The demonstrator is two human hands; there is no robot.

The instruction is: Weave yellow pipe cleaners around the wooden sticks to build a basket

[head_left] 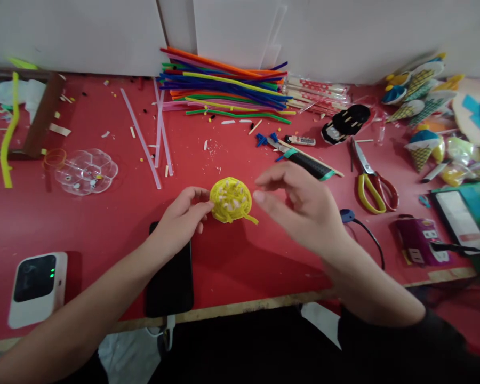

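A small round yellow basket woven from pipe cleaner over pale sticks sits on the red table, with a loose yellow tail trailing right. My left hand pinches its left rim with thumb and fingers. My right hand hovers just right of the basket, fingers loosely curled and apart, holding nothing. A black phone lies under my left wrist.
A pile of coloured pipe cleaners lies at the back. Yellow-handled scissors, a black-handled cutter, a glue gun, clear glue sticks, a clear plastic dish, a white device and paper cones surround the work spot.
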